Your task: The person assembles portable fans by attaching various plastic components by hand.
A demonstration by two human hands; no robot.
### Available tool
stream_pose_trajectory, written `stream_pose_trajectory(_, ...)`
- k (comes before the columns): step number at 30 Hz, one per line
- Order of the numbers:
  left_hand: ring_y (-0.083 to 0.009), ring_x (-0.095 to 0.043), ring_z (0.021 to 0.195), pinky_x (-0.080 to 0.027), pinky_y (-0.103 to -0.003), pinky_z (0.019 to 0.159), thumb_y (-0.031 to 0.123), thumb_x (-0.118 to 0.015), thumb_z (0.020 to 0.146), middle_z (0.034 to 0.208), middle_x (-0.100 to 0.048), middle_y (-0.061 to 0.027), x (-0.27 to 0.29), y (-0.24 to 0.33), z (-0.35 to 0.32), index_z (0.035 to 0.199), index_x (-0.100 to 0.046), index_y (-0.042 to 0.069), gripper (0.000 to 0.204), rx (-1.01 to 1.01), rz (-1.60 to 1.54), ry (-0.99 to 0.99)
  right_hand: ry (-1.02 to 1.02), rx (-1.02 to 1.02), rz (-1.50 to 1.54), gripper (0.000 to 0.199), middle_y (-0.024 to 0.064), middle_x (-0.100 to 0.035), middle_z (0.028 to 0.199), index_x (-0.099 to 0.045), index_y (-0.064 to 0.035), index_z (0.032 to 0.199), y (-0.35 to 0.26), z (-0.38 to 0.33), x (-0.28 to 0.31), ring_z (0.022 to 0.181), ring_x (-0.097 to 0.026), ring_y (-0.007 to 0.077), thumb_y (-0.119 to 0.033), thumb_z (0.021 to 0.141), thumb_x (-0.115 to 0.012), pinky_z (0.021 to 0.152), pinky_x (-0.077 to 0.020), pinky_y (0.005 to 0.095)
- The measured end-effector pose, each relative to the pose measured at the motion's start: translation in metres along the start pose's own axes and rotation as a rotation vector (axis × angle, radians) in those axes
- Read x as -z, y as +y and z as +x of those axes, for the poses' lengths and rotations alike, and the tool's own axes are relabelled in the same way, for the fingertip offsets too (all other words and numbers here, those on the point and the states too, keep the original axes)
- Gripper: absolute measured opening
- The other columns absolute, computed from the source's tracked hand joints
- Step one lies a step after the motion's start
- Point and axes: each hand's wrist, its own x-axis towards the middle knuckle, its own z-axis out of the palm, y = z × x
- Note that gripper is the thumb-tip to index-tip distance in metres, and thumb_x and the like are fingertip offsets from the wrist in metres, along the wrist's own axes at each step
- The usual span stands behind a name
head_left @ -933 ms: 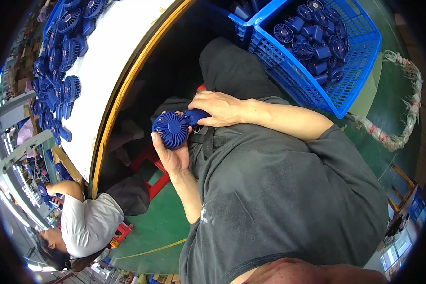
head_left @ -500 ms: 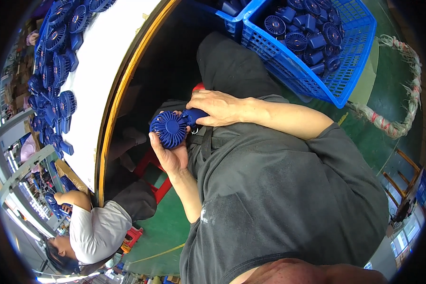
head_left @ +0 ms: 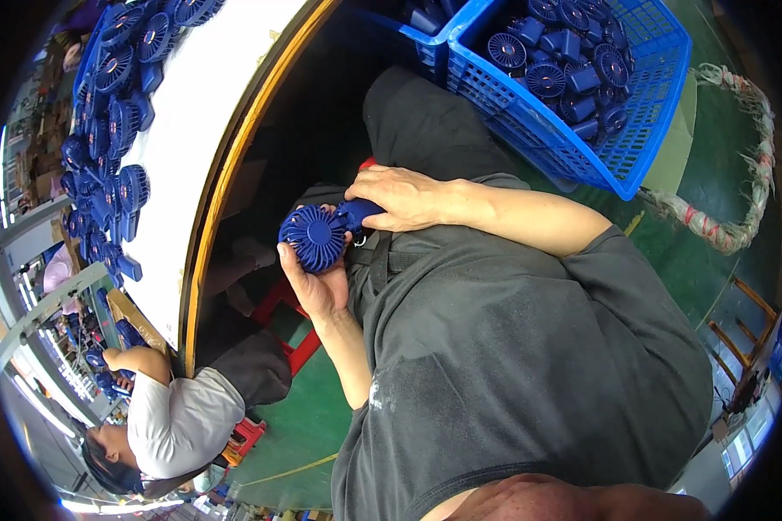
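Note:
A dark blue handheld fan (head_left: 314, 239) lies across both hands above my lap, its round slatted head toward the left. My left hand (head_left: 324, 291) cups the fan's head from below, the thumb along its lower rim. My right hand (head_left: 398, 198) is closed over the fan's handle (head_left: 358, 211), hiding most of it. A small shiny metal bit (head_left: 360, 242) shows beneath the handle, too small to make out.
A white table (head_left: 208, 113) with a wooden edge curves along the left, heaped with blue fans (head_left: 117, 122). At upper right stands a blue basket (head_left: 613, 174) full of fan parts. A seated co-worker (head_left: 187, 421) handles fans at lower left. A wrapped rope loop (head_left: 760, 165) hangs near the basket.
The view has shifted slightly, so the table and its fans appear a little farther right. Both hands keep the same hold on the fan.

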Motion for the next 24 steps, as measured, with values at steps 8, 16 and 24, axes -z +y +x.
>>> stream_pose_trajectory(8, -0.0333, -0.053, 0.125, -0.053, -0.046, 0.093, 0.059, -0.052, 0.096, 0.134, -0.055, -0.0213, 0.001, 0.007, -0.002, 0.139, -0.048, 0.004, 0.070, -0.048, -0.044, 0.025, 0.052, 0.110, -0.078, 0.056, 0.0190, -0.061, 0.114, -0.057, 0.0018, 0.124, 0.001, 0.006, -0.006, 0.109, -0.058, 0.0355, -0.018, 0.077, -0.078, 0.097, -0.0469, 0.0447)
stream_pose_trajectory(16, -0.0334, -0.051, 0.127, -0.051, -0.045, 0.094, 0.067, -0.051, 0.092, 0.138, -0.052, -0.0207, -0.007, 0.016, 0.002, 0.142, -0.045, 0.006, 0.079, 0.009, -0.298, 0.007, 0.139, 0.239, -0.106, 0.059, 0.0190, -0.058, 0.111, -0.051, 0.0047, 0.126, -0.003, 0.018, -0.001, 0.103, -0.058, 0.0373, -0.011, 0.074, -0.073, 0.089, -0.0494, 0.0450)
stream_pose_trajectory(24, -0.0334, -0.054, 0.125, -0.055, -0.044, 0.089, 0.071, -0.052, 0.089, 0.140, -0.052, -0.0185, 0.010, 0.007, 0.021, 0.144, -0.043, 0.006, 0.085, -0.238, -0.043, 0.032, 0.020, 0.134, 0.009, 0.052, 0.0219, -0.061, 0.105, -0.051, 0.0054, 0.124, 0.003, 0.032, -0.001, 0.101, -0.062, 0.0395, -0.009, 0.076, -0.063, 0.089, -0.0504, 0.0471)
